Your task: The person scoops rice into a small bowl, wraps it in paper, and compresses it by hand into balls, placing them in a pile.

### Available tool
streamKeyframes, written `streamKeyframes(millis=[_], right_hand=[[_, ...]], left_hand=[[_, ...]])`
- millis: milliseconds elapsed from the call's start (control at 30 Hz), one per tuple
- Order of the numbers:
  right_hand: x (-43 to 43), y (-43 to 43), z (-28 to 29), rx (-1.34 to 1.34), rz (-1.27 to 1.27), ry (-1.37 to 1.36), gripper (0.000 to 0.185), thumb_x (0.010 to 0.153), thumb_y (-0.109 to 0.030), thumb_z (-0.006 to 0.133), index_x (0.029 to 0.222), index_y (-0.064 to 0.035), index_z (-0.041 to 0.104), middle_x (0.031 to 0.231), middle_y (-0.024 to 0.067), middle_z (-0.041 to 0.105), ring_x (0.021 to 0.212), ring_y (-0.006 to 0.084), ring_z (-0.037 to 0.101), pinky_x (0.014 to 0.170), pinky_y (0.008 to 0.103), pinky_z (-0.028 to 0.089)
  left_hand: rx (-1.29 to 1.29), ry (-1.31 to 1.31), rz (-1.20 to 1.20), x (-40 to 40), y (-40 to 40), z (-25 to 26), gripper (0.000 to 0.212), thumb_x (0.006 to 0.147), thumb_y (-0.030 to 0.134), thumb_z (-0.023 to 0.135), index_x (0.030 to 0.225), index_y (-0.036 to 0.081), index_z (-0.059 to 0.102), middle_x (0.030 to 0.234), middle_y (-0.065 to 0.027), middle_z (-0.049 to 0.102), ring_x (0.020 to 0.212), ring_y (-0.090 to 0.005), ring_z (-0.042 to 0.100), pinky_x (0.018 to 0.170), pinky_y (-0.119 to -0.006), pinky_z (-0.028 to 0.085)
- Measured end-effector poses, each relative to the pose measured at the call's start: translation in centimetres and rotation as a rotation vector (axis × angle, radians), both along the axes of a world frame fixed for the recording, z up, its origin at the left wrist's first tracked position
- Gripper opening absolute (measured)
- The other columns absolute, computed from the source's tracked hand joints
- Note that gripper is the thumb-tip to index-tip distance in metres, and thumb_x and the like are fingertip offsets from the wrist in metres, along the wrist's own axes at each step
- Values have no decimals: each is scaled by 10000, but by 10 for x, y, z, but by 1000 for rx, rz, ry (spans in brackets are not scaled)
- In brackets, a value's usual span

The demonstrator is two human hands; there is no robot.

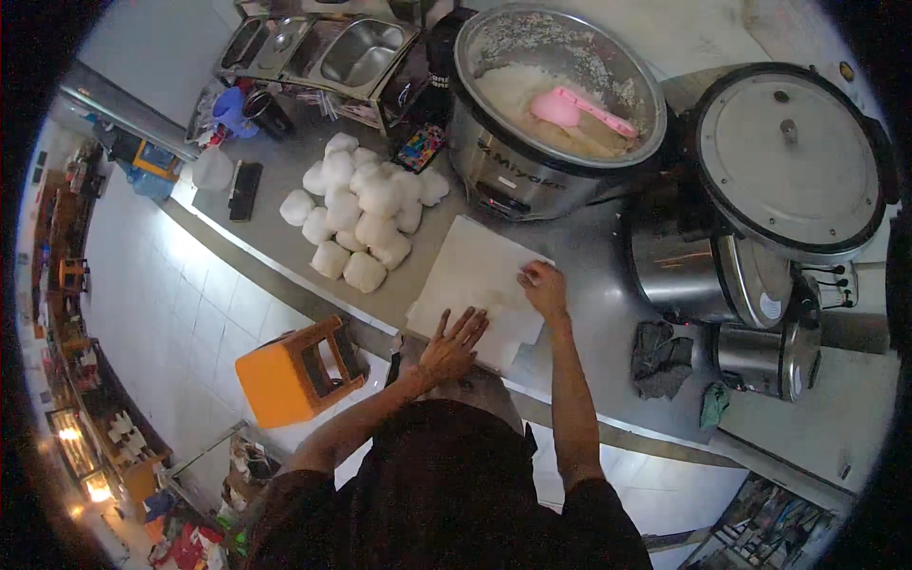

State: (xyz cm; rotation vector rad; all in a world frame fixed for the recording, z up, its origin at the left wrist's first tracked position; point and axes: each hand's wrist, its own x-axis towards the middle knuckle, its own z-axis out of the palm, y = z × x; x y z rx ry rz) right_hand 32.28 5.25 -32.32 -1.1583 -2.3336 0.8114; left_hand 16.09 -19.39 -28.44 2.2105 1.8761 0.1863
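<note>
A stack of pale paper sheets (463,278) lies on the steel counter before me. My left hand (452,345) rests on its near left part, palm down with fingers spread. At the right edge of the paper is my right hand (543,286), its fingers curled; whether a sheet's edge is between them I cannot tell. Left of the paper sits a pile of wrapped white rounded portions (377,196). Beyond the paper stands an open Miyako rice cooker (513,167) holding white rice (509,85), with a pink rice paddle (559,108) lying on it.
Closed cookers (684,274) and a large round lid (791,157) stand at right, near a dark cloth (661,360). Steel food pans (363,53), a patterned phone-like object (420,148) and a black object (245,191) are further left. An orange plastic stool (285,377) stands below the counter's front edge.
</note>
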Motion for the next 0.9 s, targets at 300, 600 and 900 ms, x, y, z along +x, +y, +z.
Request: streamKeyframes(millis=[300,600,900], right_hand=[[-51,36,10,-63,399,-109,384,655,-261,907,926,-42,745,922,99,732,899,294,679,867,435,515],[-48,-16,101,-152,552,-239,137,752,-105,764,860,-22,747,870,111,710,850,268,699,751,384,567],[-9,-140,60,129,211,-76,171,759,-29,660,914,-36,731,971,101,661,937,294,648,769,392,572]], left_hand=[[-8,-93,60,11,4,22,843,859,322,662,1578,115,274,1668,-96,174,1548,-289,130,1200,-660,54],[-73,-86,112,15,4,20,858,837,364,684,1570,132,302,1628,-77,265,1532,-288,185,1189,-675,82],[-117,-72,42,-9,-16,-19,716,851,333,704,1478,108,441,1347,-82,545,1280,-299,489,1113,-633,297]])
